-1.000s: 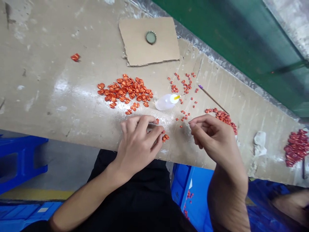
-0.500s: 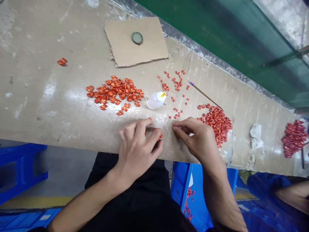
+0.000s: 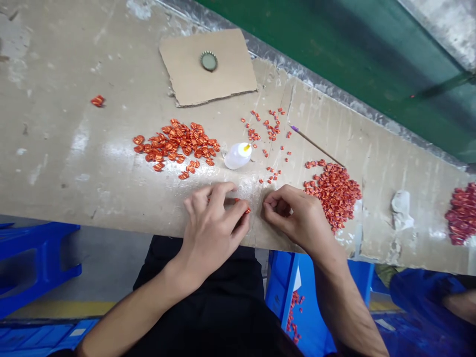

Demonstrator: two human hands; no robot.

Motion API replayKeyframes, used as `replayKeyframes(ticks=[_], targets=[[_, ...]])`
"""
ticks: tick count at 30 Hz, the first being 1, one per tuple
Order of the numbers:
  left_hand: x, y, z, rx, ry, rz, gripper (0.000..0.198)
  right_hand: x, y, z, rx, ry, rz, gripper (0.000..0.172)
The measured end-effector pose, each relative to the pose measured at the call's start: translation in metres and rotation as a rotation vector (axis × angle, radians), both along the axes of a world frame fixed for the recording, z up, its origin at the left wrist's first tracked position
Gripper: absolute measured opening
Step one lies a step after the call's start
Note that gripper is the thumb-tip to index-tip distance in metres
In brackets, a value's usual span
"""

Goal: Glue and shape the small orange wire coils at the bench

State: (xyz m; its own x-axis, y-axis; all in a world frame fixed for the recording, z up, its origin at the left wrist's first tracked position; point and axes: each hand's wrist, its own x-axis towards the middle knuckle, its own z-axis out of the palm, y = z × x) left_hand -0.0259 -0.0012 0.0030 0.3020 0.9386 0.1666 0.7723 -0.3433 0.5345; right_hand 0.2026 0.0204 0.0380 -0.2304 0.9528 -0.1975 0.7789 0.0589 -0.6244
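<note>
My left hand (image 3: 211,223) is curled palm-down at the table's near edge, with a small shiny orange-red piece (image 3: 247,210) showing between its fingers. More orange-red shows beneath the fingers, mostly hidden. To its right, my right hand (image 3: 290,213) is pinched, thumb against forefinger; whatever lies between the tips is too small or hidden to make out. A white squeeze bottle with a yellow tip (image 3: 238,155) lies beyond my hands. Tiny red pieces (image 3: 273,129) are scattered past it. Left of the bottle is a pile of larger striped orange pieces (image 3: 182,141).
A heap of small red pieces (image 3: 334,193) borders my right hand. Behind are a thin purple-tipped stick (image 3: 316,145) and cardboard (image 3: 226,84) bearing a bottle cap (image 3: 208,61). Below the table sit a blue bin (image 3: 282,282) and a blue stool (image 3: 40,258). Another person's arm (image 3: 461,305) shows at right.
My right hand has drawn slightly toward me and its fingers have curled in more; the red bit at its fingertips no longer shows. My left hand stays nearly in place.
</note>
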Motion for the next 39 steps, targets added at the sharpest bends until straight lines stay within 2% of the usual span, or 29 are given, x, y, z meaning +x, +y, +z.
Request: replayKeyframes(ticks=[5, 9, 12, 16, 26, 30, 35, 39], targets=[[-0.002, 0.001, 0.003, -0.006, -0.034, -0.014, 0.010, 0.003, -0.006, 0.005, -0.048, 0.079, -0.118, 0.005], [-0.002, 0.002, 0.003, -0.036, -0.024, -0.011, 0.011, 0.005, -0.007, 0.003, -0.053, 0.119, -0.198, 0.014], [-0.002, 0.002, 0.004, -0.039, -0.028, -0.008, 0.011, 0.005, -0.004, 0.001, -0.045, 0.115, -0.173, 0.016], [0.000, 0.003, 0.006, -0.054, -0.030, 0.001, 0.012, 0.003, 0.001, 0.002, -0.064, 0.093, -0.131, 0.010], [0.004, 0.006, 0.006, -0.060, -0.023, -0.018, 0.014, -0.004, 0.009, 0.007, -0.240, 0.242, -0.039, 0.008], [0.004, 0.006, 0.007, -0.068, -0.025, -0.018, 0.015, -0.007, 0.014, 0.008, -0.291, 0.239, 0.000, 0.010], [0.005, 0.006, 0.000, -0.017, -0.072, -0.014, 0.017, -0.011, 0.023, 0.013, -0.345, 0.182, -0.009, 0.013], [0.006, 0.007, -0.005, 0.008, -0.098, -0.014, 0.020, -0.013, 0.031, 0.018, -0.388, 0.164, -0.024, 0.007]])
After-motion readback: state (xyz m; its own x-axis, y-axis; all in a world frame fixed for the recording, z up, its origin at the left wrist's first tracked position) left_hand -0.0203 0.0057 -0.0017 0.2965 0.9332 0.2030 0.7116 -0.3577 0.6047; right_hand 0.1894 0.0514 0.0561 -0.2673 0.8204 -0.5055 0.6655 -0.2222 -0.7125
